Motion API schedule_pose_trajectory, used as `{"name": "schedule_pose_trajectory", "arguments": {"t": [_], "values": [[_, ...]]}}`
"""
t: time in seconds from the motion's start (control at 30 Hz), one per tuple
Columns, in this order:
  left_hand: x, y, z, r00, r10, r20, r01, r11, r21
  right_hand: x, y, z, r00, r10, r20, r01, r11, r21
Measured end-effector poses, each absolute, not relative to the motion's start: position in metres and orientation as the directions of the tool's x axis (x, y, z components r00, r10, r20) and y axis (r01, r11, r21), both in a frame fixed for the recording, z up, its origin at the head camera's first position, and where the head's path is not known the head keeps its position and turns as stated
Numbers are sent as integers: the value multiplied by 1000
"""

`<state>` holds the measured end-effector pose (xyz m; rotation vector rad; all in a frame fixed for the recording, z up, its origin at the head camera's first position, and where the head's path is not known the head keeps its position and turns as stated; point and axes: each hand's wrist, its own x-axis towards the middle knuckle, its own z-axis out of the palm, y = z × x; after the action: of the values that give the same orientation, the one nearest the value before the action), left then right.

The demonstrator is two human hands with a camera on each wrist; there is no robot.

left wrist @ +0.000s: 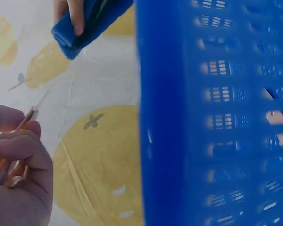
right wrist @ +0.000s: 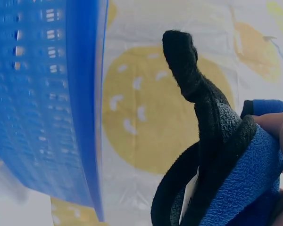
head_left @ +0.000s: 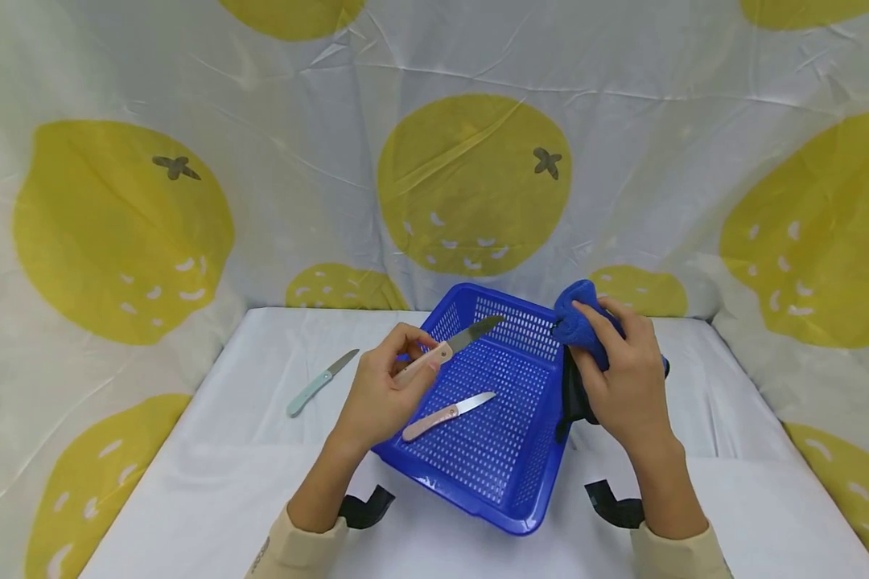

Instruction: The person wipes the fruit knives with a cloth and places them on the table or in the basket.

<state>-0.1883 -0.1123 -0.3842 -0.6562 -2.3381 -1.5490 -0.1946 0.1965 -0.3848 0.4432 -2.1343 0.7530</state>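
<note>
In the head view my left hand (head_left: 394,386) pinches the pale pink handle of a knife (head_left: 471,331), its blade pointing up and right over a blue plastic basket (head_left: 471,503). My right hand (head_left: 626,382) grips a bunched blue cloth (head_left: 579,322) with black edging at the basket's right rim. Inside the basket lies a second pink-handled knife (head_left: 449,414). In the left wrist view the held knife (left wrist: 30,115) is seen nearly edge-on between thumb and fingers. Black trim of the cloth (right wrist: 240,179) hangs down in the right wrist view.
A knife with a mint-green handle (head_left: 311,394) lies on the white-covered table (head_left: 261,450), left of the basket. Behind stands a white curtain with yellow lemon prints (head_left: 478,185). Black straps (head_left: 365,508) show near both wrists.
</note>
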Motion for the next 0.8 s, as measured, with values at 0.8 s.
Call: {"name": "schedule_pose_trajectory", "arguments": {"t": [0.8], "values": [[-208, -122, -407, -844, 423, 329, 508, 828, 238, -196, 211, -385, -660, -44, 750, -509, 761, -403]]}}
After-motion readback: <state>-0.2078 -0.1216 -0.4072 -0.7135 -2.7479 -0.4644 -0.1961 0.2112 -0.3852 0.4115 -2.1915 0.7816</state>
